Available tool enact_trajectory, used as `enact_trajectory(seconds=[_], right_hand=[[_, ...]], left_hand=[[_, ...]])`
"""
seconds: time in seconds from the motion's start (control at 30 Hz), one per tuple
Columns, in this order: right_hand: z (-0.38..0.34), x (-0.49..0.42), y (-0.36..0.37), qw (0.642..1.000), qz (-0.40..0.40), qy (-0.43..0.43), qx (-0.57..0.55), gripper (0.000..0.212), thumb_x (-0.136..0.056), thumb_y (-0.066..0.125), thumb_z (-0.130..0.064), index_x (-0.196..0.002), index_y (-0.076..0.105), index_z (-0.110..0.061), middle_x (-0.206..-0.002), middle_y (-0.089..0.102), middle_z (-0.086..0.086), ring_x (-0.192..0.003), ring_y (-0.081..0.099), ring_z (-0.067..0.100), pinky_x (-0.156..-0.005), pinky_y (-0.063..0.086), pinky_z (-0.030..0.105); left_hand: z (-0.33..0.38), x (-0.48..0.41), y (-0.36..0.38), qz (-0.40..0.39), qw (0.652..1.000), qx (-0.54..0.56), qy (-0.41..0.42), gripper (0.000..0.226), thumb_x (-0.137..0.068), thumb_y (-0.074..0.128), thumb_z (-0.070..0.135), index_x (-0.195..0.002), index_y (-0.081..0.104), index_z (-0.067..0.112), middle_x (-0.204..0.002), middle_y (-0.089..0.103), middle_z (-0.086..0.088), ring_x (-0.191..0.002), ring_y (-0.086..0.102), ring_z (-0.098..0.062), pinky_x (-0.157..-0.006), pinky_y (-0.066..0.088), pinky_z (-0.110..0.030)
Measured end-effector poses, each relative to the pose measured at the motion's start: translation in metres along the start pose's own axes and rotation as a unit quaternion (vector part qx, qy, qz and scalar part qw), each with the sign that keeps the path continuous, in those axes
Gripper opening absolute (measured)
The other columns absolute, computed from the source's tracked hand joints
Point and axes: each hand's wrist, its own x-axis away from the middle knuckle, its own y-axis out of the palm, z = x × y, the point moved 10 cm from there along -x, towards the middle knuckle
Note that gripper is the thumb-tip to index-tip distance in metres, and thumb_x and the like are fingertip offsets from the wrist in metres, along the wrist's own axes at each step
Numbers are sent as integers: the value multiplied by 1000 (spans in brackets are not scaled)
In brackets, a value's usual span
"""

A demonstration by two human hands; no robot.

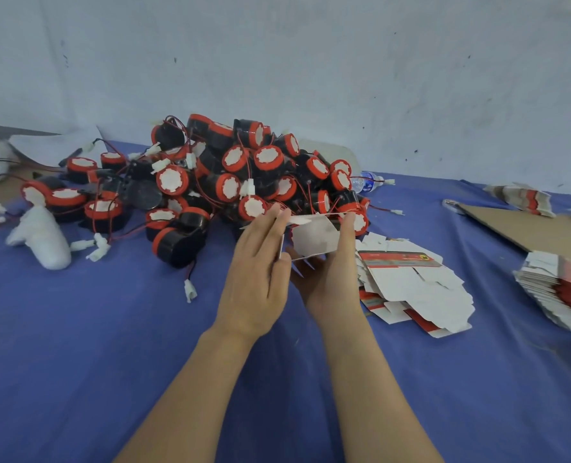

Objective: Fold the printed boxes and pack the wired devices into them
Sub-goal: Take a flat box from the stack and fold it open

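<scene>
Holding the box [314,242], long axis left-right, right hand [331,282] fingers gripping it, left hand [256,275] fingers pressing flat

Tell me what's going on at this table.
A person is folding a white cardboard box above the blue cloth-covered table. The left hand presses straight fingers against the box's left side, and the right hand grips it from the right and underneath. The box is only partly formed. The pile of black-and-red wired devices lies just behind, and flat printed box blanks lie to the right.
</scene>
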Motion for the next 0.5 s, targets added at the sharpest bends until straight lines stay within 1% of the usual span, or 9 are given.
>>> enact_trajectory(seconds=[0.07, 0.1, 0.2, 0.27, 0.33, 0.37, 0.43, 0.47, 0.5], right_hand=[[3, -3, -5, 999, 11, 19, -29, 72, -78, 56, -69, -124, 59, -13, -118, 61, 19, -104, 62, 29, -92, 51, 42], [5, -4, -8, 999, 19, 28, -38, 68, -83, 55, -64, -124, 58, -10, -118, 60, 19, -100, 60, 30, -92, 51, 42], [8, -6, -12, 998, 27, 38, -53, 52, -92, 52, -46, -124, 58, -6, -107, 59, 18, -93, 58, 30, -93, 50, 44], [6, -8, -10, 999, 19, 26, -20, 44, -94, 50, -39, -122, 59, -6, -105, 61, 16, -91, 60, 28, -90, 51, 43], [6, -10, -9, 999, 16, 8, 38, 35, -94, 51, -35, -115, 62, -9, -98, 67, 11, -85, 64, 23, -88, 52, 40], [8, -11, -8, 998, 13, 5, 68, 29, -94, 52, -34, -109, 64, -12, -92, 69, 8, -82, 66, 21, -87, 53, 40], [14, -11, -5, 993, 3, 7, 118, 22, -93, 53, -33, -103, 63, -16, -88, 69, 6, -83, 67, 21, -85, 54, 40], [15, -12, -6, 991, 1, 9, 134, 22, -93, 53, -31, -105, 62, -16, -91, 67, 7, -87, 65, 22, -83, 55, 39], [16, -13, -6, 990, -2, 7, 143, 22, -93, 53, -30, -108, 61, -15, -93, 65, 7, -89, 65, 23, -80, 56, 37]], left_hand=[[-2, 0, 1, 5, 1000, -11, -6, 49, -98, 30, 28, -146, 33, 18, -154, 29, 6, -144, 24, -10, -118, 22, -29], [-3, 1, 1, 9, 1000, -16, -10, 48, -98, 32, 25, -144, 39, 14, -153, 34, 4, -143, 27, -11, -117, 24, -26], [-7, 1, 0, 24, 999, -24, -28, 44, -100, 32, 27, -137, 50, 12, -148, 42, 2, -137, 35, -12, -111, 27, -19], [-7, 0, -2, 44, 998, -17, -32, 41, -101, 32, 30, -132, 52, 13, -143, 45, 5, -131, 40, -8, -107, 30, -15], [-10, 0, -8, 76, 996, 19, -50, 33, -101, 32, 34, -124, 51, 19, -127, 49, 17, -118, 45, 2, -97, 37, -11], [-15, 0, -12, 97, 992, 39, -72, 25, -101, 34, 35, -118, 48, 24, -117, 48, 21, -109, 48, 3, -90, 40, -10], [-29, 2, -18, 135, 980, 73, -126, 10, -101, 40, 30, -110, 44, 28, -109, 49, 16, -100, 50, 1, -83, 42, -9], [-34, 3, -19, 146, 975, 85, -148, 10, -101, 43, 25, -110, 43, 27, -110, 50, 11, -99, 50, 0, -81, 41, -7], [-39, 4, -18, 147, 970, 101, -165, 15, -100, 46, 19, -112, 43, 26, -113, 50, 9, -99, 50, 0, -82, 40, -7]])
